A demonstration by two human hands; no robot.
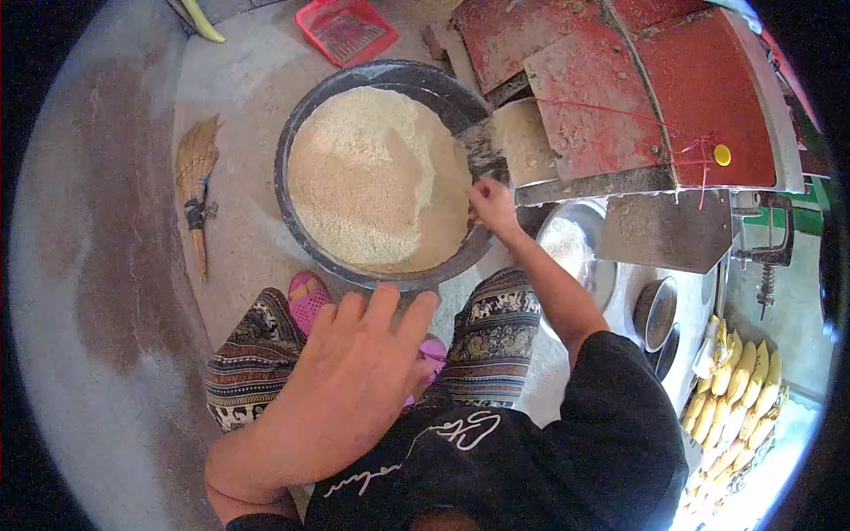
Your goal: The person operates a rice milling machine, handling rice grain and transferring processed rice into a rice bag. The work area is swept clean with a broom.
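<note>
Below the spout (483,147), pale, perhaps ground grain (367,181)

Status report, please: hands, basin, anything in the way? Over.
Left hand open, above knees. Right hand at basin rim, by chute; grip unclear. Basin holds meal. Nothing blocking.

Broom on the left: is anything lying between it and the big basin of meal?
No. In the head view, only bare, dusty concrete floor lies between the broom and the basin.
</note>
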